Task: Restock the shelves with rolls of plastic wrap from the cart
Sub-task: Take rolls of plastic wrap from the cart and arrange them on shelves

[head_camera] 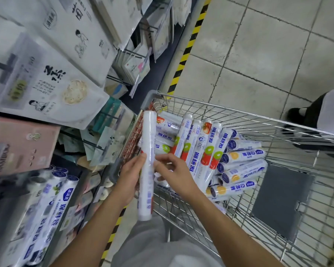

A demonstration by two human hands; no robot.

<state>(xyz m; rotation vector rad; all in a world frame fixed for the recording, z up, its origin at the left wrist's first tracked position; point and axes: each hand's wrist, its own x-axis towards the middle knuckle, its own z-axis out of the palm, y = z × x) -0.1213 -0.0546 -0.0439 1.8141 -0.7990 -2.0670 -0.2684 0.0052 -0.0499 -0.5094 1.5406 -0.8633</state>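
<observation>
Grey floor tiles point(258, 54) fill the right, edged by yellow-black tape point(189, 47) along the shelves point(148, 78) on your left. The wire cart point(239, 112) stands just beside them, holding well over a dozen rolls of plastic wrap point(206, 151), piled too thickly for an exact count. More rolls point(52, 199) lie on the near left shelf. One roll point(147, 143) stands upright over the cart's left rim. Your left hand point(131, 176) curls round it. Your right hand point(173, 170) touches its side with bent fingers; whether it pinches, you cannot tell.
</observation>
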